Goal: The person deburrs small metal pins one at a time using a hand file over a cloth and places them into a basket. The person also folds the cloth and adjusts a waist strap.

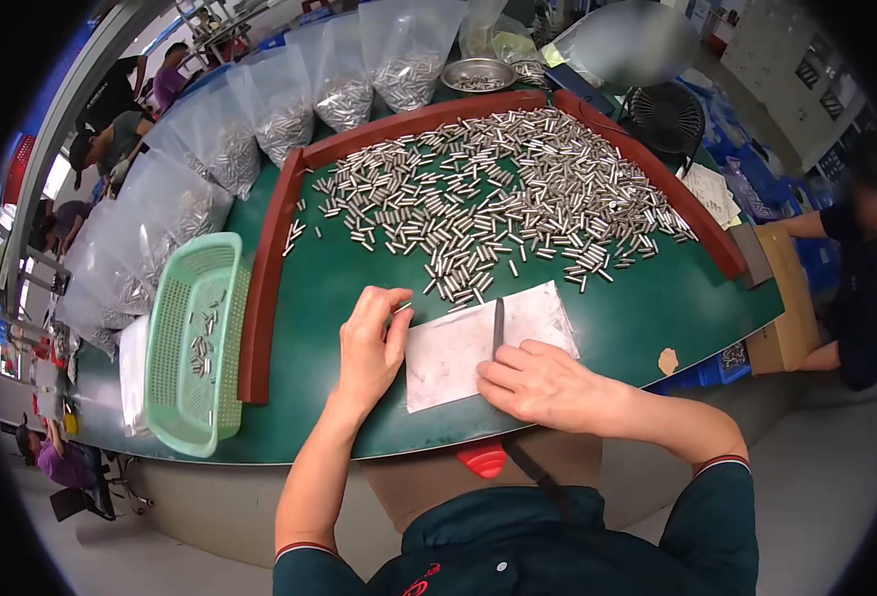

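My left hand is closed in a pinch on a small silver metal pin, just beyond the left edge of a smudged white sheet. On that sheet rests my right hand, its fingers curled around the near end of a slim dark grey stick. What kind of tool the stick is does not show. Past both hands, a large spread of similar metal pins covers the green tabletop, some piled thickly at the right.
Red-brown rails border the pins. A green plastic basket with some pins stands at left. Bags of pins, a metal bowl and a black fan line the back. A person at right holds a cardboard box.
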### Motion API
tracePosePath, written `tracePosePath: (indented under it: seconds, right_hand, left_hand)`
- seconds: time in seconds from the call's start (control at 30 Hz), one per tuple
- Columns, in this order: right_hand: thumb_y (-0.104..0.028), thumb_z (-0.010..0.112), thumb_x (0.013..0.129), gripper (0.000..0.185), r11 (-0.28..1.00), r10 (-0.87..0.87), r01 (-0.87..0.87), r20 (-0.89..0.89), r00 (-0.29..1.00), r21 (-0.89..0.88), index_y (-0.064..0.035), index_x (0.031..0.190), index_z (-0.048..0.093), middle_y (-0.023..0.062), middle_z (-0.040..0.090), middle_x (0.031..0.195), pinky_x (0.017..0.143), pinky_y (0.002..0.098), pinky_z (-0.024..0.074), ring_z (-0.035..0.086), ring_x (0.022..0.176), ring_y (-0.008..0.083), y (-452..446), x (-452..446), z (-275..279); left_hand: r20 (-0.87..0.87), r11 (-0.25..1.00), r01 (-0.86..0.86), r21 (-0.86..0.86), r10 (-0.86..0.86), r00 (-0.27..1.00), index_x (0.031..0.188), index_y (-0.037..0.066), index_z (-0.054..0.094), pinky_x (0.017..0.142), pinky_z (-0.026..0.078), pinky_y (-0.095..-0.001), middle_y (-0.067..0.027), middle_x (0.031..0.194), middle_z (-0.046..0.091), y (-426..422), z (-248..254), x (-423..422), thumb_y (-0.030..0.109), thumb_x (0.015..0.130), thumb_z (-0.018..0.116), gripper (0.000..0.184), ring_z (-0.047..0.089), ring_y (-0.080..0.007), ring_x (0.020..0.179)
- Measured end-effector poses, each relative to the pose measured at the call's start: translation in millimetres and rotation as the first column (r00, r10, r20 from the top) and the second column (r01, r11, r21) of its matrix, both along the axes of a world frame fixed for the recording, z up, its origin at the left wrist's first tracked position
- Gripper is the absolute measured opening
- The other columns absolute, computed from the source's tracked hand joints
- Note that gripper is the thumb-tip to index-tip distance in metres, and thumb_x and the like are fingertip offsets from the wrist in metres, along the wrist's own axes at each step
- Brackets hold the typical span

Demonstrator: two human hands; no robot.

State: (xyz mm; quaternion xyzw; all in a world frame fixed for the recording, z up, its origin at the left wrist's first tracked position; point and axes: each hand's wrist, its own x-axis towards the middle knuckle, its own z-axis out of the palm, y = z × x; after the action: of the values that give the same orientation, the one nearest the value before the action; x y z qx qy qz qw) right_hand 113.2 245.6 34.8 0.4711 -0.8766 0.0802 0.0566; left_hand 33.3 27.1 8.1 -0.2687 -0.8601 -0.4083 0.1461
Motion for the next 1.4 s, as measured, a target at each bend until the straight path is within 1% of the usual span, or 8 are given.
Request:
tracePosePath:
  seconds: [0.17, 0.27, 0.4, 0.57, 0.67, 0.77, 0.9, 1.4]
  right_hand:
    - [-0.006, 0.063, 0.058, 0.032, 0.818, -0.214, 0.098, -0.142, 0.966, -0.566, -0.0052, 0.090, 0.061, 0.0039, 0.061, 0.094, 0.065, 0.0296, 0.0430, 0.055, 0.077, 0.0184, 9.0, -9.2, -6.0]
    - [0.003, 0.065, 0.063, 0.026, 0.535, -0.369, 0.263, 0.058, 0.928, -0.803, -0.0044, 0.088, 0.062, 0.0061, 0.063, 0.089, 0.070, 0.0307, 0.0439, 0.057, 0.081, 0.0233, 13.7, -13.8, 10.3]
    - [-0.008, 0.050, 0.088, 0.015, 0.146, 0.160, 0.538, 0.557, 0.815, -0.830, -0.0042, 0.102, 0.050, 0.0084, 0.059, 0.095, 0.072, 0.0252, 0.0431, 0.055, 0.082, 0.0130, 4.2, -20.1, 6.0]
    - [-0.015, 0.046, 0.087, 0.009, -0.019, 0.561, 0.718, 0.587, 0.584, -0.696, -0.0075, 0.088, 0.042, -0.0011, 0.040, 0.061, 0.046, 0.0202, 0.0257, 0.032, 0.052, 0.0055, -17.7, -48.1, 7.5]
    - [-0.021, 0.047, 0.086, 0.022, 0.166, 0.616, 0.745, 0.658, 0.433, -0.646, -0.0078, 0.069, 0.041, -0.0024, 0.038, 0.054, 0.042, 0.0202, 0.0214, 0.029, 0.047, 0.0050, -21.7, -74.8, 18.6]
    - [-0.025, 0.044, 0.088, 0.034, 0.280, 0.569, 0.725, 0.717, 0.403, -0.630, -0.0089, 0.059, 0.037, -0.0010, 0.036, 0.052, 0.040, 0.0209, 0.0216, 0.028, 0.045, 0.0056, -30.2, -85.2, 14.4]
    - [-0.023, 0.041, 0.089, 0.036, 0.280, 0.634, 0.675, 0.659, 0.403, -0.682, -0.0070, 0.057, 0.036, -0.0001, 0.035, 0.050, 0.041, 0.0223, 0.0219, 0.028, 0.044, 0.0068, -28.7, -73.5, -4.7]
    - [-0.023, 0.037, 0.087, 0.040, 0.064, 0.647, 0.605, 0.494, 0.580, -0.794, -0.0084, 0.051, 0.028, 0.0017, 0.033, 0.048, 0.046, 0.0238, 0.0235, 0.027, 0.047, 0.0092, -18.2, -70.9, -7.5]
  left_hand:
    - [-0.021, 1.000, -0.024, 0.009, 0.024, 0.999, 0.088, 0.001, 0.057, 0.048, 0.042, -0.0288, -0.0094, 0.078, 0.054, -0.6, 2.8, 2.4, -0.003, 0.075, 0.059, 0.014, 0.054, -0.0213, 0.060]
    - [-0.017, 1.000, -0.022, 0.012, 0.022, 1.000, 0.087, 0.002, 0.057, 0.049, 0.043, -0.0301, -0.0095, 0.079, 0.054, -1.6, 2.4, 3.1, -0.002, 0.074, 0.060, 0.014, 0.055, -0.0227, 0.061]
    - [0.027, 0.999, -0.032, 0.035, 0.031, 0.999, 0.084, 0.001, 0.059, 0.049, 0.044, -0.0310, -0.0095, 0.079, 0.055, -3.3, -0.9, 2.3, -0.001, 0.073, 0.062, 0.012, 0.055, -0.0232, 0.060]
    - [0.057, 0.991, -0.018, 0.131, 0.010, 0.998, 0.084, 0.001, 0.060, 0.045, 0.033, -0.0235, -0.0049, 0.078, 0.055, -3.1, -5.4, -0.2, -0.003, 0.072, 0.062, 0.013, 0.039, -0.0097, 0.050]
    - [0.286, 0.979, -0.023, 0.204, -0.037, 0.958, 0.085, -0.001, 0.060, 0.048, 0.033, -0.0216, -0.0009, 0.078, 0.055, -8.4, -4.4, -3.2, 0.001, 0.078, 0.059, 0.007, 0.039, -0.0065, 0.052]
    - [0.652, 0.759, -0.218, 0.614, -0.332, 0.682, 0.091, 0.003, 0.061, 0.048, 0.029, -0.0176, 0.0010, 0.081, 0.056, -16.6, -6.8, -7.3, 0.009, 0.084, 0.058, 0.010, 0.035, -0.0005, 0.053]
    - [0.572, 0.507, -0.286, 0.813, -0.604, 0.554, 0.097, 0.002, 0.057, 0.046, 0.024, -0.0189, 0.0000, 0.079, 0.055, -26.9, -11.3, -16.0, 0.013, 0.088, 0.055, 0.014, 0.029, -0.0019, 0.048]
    - [0.614, 0.612, -0.228, 0.757, -0.548, 0.569, 0.096, 0.004, 0.055, 0.047, 0.025, -0.0190, -0.0009, 0.075, 0.053, -21.5, -10.3, -13.8, 0.017, 0.090, 0.051, 0.015, 0.029, -0.0027, 0.047]
